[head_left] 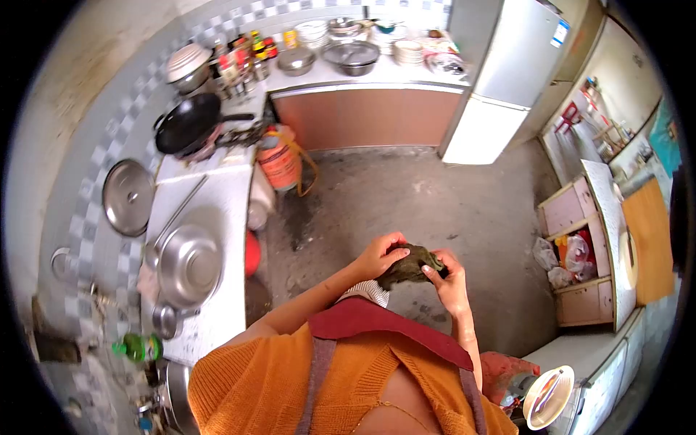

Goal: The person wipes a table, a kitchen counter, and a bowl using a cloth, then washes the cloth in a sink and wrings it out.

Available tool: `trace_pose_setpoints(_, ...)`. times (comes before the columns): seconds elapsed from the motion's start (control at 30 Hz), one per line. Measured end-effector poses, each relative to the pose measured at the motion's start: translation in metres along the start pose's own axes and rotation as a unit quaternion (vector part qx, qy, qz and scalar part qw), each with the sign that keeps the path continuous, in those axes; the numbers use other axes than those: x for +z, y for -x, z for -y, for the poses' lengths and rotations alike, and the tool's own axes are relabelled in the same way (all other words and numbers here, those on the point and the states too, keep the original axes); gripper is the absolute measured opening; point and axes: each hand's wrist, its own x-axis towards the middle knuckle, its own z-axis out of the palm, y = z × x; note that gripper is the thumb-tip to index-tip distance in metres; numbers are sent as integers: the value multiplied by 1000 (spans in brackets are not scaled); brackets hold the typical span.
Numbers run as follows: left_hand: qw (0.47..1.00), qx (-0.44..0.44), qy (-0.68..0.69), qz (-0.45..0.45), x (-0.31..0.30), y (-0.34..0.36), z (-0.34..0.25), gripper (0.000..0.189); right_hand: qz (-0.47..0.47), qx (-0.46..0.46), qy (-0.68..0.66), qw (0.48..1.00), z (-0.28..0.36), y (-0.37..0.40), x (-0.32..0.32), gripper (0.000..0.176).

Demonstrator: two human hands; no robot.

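Observation:
A dark olive-brown cloth [407, 268], crumpled and seemingly a rag, is held out in front of my body above the floor. My left hand [380, 257] pinches its left side, thumb on top. On the opposite side my right hand [449, 281] grips the cloth between thumb and fingers. Parts of the fingers of both hands are hidden behind the cloth. Just below the hands lies the maroon edge of an apron [391, 328] that I wear.
To the left, a counter carries a large metal basin [190, 265], a ladle [167, 319] and a black wok [190, 123]. An orange gas cylinder [279, 163] stands beside it. Dishes and pans line the back counter [304, 81]. A fridge [518, 54] and a cabinet [580, 203] stand right.

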Motion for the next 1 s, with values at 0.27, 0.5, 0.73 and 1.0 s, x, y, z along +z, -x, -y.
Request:
trace_pose_setpoints(0.27,979,-22,-71,188,2,-154,16,55,-85,153,-163,971,-33,-93,-53,16)
trace_pose_setpoints(0.5,980,-157,57,110,-5,-247,15,45,-134,218,-138,957,-63,-133,-123,36)
trace_pose_setpoints(0.73,935,-158,253,191,1,-325,38,36,-210,219,-393,868,-130,-141,-182,22)
trace_pose_setpoints(1.0,938,-68,-258,221,25,-429,46,40,-126,196,-120,965,-194,-244,-250,22)
